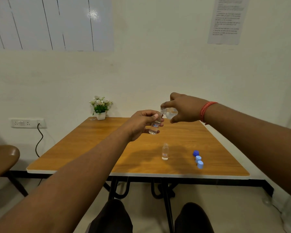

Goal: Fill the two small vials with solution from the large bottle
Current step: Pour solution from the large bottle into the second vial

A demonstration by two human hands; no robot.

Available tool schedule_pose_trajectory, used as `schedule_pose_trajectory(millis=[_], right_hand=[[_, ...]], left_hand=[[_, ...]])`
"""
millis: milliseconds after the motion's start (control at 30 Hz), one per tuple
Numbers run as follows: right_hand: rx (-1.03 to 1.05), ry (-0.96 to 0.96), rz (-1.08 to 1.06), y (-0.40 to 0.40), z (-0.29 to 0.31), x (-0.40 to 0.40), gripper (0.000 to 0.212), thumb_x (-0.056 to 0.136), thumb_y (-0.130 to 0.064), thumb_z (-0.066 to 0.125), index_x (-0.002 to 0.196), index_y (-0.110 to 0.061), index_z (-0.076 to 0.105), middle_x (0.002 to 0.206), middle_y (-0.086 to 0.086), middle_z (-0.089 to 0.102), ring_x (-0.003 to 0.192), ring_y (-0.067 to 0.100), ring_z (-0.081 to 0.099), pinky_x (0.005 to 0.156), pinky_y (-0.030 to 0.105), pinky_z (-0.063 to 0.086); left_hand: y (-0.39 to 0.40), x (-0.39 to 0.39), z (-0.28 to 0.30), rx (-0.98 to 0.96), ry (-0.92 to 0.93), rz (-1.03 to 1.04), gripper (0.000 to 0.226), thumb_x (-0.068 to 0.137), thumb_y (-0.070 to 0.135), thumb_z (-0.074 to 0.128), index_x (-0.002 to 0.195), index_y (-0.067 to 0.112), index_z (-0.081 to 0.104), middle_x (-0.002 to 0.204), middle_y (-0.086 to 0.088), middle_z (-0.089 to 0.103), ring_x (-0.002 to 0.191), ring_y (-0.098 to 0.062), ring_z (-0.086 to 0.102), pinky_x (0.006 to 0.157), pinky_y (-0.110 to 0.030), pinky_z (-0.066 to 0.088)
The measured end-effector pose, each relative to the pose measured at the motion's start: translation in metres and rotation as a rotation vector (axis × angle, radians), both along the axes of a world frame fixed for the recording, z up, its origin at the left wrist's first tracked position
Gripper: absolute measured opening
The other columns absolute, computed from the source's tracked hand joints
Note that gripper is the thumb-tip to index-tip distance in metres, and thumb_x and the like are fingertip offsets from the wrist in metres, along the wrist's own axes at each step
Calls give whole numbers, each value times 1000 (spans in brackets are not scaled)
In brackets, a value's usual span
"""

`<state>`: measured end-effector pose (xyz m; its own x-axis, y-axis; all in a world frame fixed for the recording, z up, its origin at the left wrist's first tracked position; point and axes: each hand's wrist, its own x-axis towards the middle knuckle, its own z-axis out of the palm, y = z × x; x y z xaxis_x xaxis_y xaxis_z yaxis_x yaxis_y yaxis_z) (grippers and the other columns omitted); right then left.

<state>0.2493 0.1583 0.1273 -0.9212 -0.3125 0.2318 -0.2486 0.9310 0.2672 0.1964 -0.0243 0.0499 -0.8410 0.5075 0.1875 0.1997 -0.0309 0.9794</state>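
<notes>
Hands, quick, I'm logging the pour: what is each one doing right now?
Left hand: grips a small clear glass vial with a red-edged label.
Right hand: holds the large clear bottle, tipped toward the vial's mouth.

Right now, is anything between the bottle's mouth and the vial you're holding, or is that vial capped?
Nothing visible. The right hand tips the bottle so its mouth meets the open top of the vial held in the left hand. All three caps lie on the table, right of the second vial.
</notes>
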Motion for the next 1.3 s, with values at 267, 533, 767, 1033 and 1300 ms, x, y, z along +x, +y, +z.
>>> schedule_pose_trajectory(millis=[267,533,767,1033,1300], right_hand=[[6,-2,-2,0,1,1,71,85,-39,70,147,-31,36,128,8,44,107,23,50,80,25,41],[0,-4,2,0,1,1,70,86,-38,70,147,-31,36,127,8,44,102,20,48,77,25,38],[1,-5,8,1,-1,0,70,86,-38,69,147,-30,36,127,8,44,104,21,48,78,24,39],[-59,-17,9,6,-9,-7,70,84,-40,70,146,-32,37,126,7,44,97,15,42,79,25,39],[-217,-37,19,16,-30,-25,71,83,-44,70,146,-32,38,116,3,43,97,15,41,80,26,39]], left_hand=[[0,0,1,-2,-3,3,22,102,11,52,116,7,68,112,-13,73,106,-27,71,91,-57,56],[1,-1,0,1,-4,3,21,102,10,52,113,8,69,112,-14,73,107,-29,71,92,-59,55],[0,0,-1,5,-5,-1,20,102,11,53,111,8,70,111,-14,73,106,-29,71,92,-59,55],[1,-3,-7,10,-4,5,21,102,10,52,114,8,69,113,-13,73,107,-28,71,93,-60,54],[5,-13,-19,28,-6,25,20,102,12,53,113,12,69,111,-8,75,109,-26,70,100,-61,49]])
